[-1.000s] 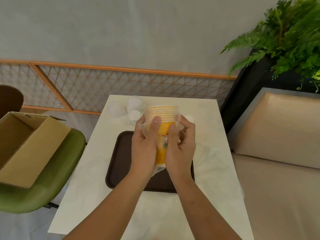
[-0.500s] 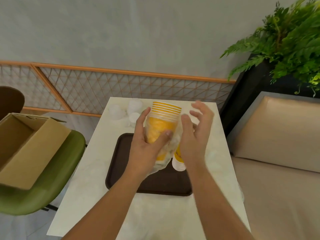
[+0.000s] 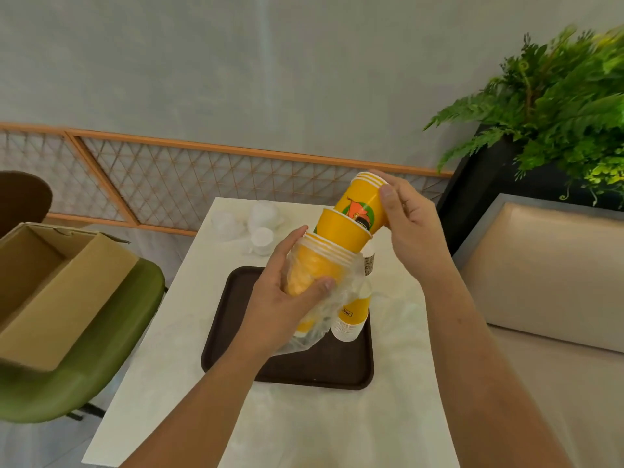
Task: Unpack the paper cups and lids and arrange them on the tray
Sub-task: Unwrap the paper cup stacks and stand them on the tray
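White tabletop (image 3: 388,417), above the tray (image 3: 224,325): left hand (image 3: 280,309) clutched the bagged cup stack (image 3: 312,270), right hand (image 3: 408,224) gripped its upper cups (image 3: 361,204), mid-unpacking; next likely needed sliding them free onto the tray.

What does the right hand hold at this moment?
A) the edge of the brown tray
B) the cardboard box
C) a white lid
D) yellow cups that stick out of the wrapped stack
D: the right hand grips the upper yellow cups, which stick out of the plastic-wrapped stack that the left hand holds above the tray.
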`<state>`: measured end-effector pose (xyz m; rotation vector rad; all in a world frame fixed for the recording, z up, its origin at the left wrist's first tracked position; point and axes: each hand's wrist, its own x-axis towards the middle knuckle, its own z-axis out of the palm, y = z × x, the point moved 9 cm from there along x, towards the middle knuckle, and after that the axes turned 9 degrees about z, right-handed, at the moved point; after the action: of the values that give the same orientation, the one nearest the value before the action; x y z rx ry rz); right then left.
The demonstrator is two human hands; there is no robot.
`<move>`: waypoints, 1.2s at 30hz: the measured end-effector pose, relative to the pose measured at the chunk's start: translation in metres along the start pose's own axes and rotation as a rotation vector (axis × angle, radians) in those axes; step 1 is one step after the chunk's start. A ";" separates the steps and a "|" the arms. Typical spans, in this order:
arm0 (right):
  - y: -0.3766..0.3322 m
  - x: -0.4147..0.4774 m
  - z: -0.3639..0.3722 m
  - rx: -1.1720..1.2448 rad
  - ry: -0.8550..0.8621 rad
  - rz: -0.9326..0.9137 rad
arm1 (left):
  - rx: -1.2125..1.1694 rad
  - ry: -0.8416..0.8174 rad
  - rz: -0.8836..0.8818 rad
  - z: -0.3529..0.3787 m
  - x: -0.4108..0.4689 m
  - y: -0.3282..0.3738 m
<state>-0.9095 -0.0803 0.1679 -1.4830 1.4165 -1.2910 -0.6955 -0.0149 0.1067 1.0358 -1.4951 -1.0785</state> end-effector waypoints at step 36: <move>0.094 -0.058 0.015 -0.025 0.012 0.334 | -0.212 0.149 -0.057 -0.007 0.000 -0.007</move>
<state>-0.9158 -0.0400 0.0643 -1.1915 1.6133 -1.0780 -0.6878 -0.0173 0.1004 0.9909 -1.2115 -1.1471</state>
